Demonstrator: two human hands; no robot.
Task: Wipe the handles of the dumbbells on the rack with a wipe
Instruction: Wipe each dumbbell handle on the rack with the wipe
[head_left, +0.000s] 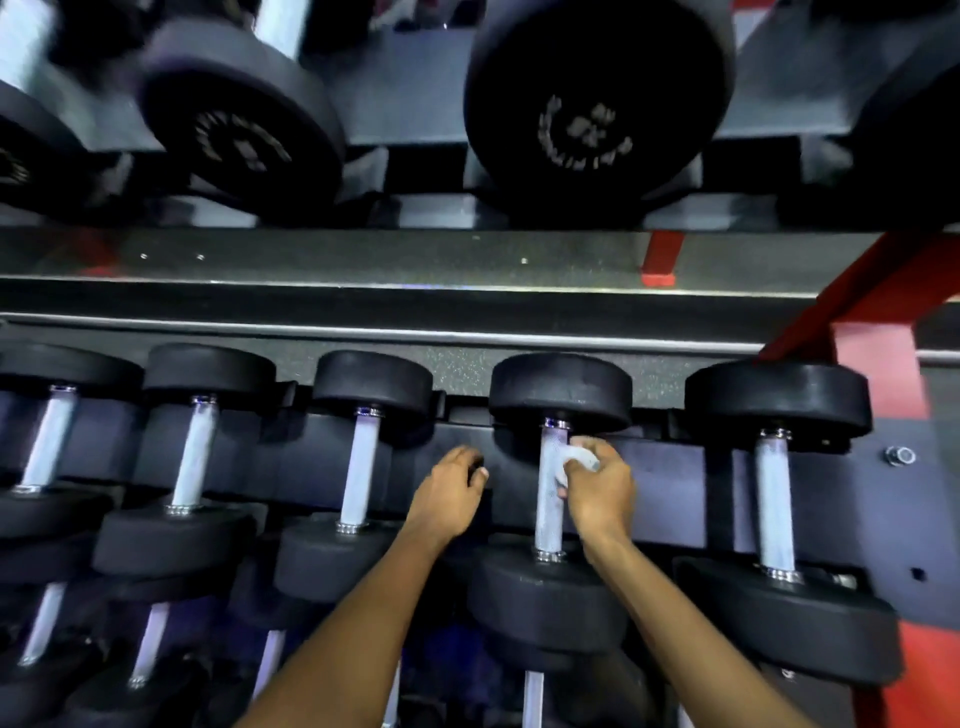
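From the head camera, the right hand (597, 493) is curled around a crumpled white wipe (582, 460), pressing it against the upper part of a ridged metal handle (551, 493). That handle belongs to the dumbbell (561, 389) second from the right end of the rack's (831, 478) middle row, between its two black rubber heads. The left hand (449, 493) holds nothing; its fingers are loosely bent and rest near the rack's dark rail just left of that dumbbell, whether touching it I cannot tell.

The likeliest slip, I judge, is a partial clean: the wipe covers only the handle's right side near the top, so the underside and lower end could be missed unless the hand wraps round and travels down. The rough grip pattern could also snag or tear the thin wipe.

The wipe looks small, bunched and limp. The handle is pale, shiny steel with chrome collars at both ends, matching its neighbours along the row.
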